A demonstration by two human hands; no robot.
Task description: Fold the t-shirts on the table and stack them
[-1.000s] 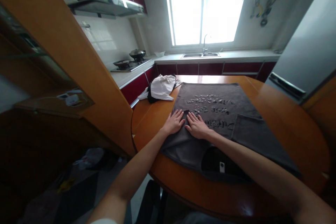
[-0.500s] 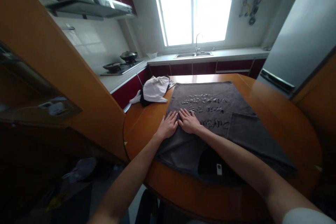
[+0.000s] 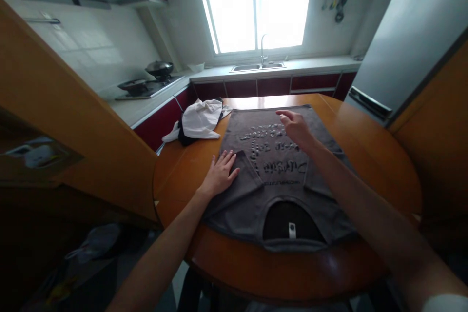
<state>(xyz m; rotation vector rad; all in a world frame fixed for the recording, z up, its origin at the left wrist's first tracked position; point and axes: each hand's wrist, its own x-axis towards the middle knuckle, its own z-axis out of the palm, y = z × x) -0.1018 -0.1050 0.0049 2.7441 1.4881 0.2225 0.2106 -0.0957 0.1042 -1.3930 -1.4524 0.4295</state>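
The dark grey printed cotton T-shirt (image 3: 280, 183) lies flat on the round orange-brown wooden desk (image 3: 369, 156), collar at the near edge. The left hand (image 3: 219, 175) presses open-palmed on the folded-in left sleeve. The right hand (image 3: 297, 127) hovers empty over the far print, fingers loosely bent. To smooth well, I judge the left palm should pin the fold while the right sweeps outward. A crumpled white cloth (image 3: 200, 119) sits far left. Half a second ago, both hands lay side by side on that sleeve; the right has since lifted away.
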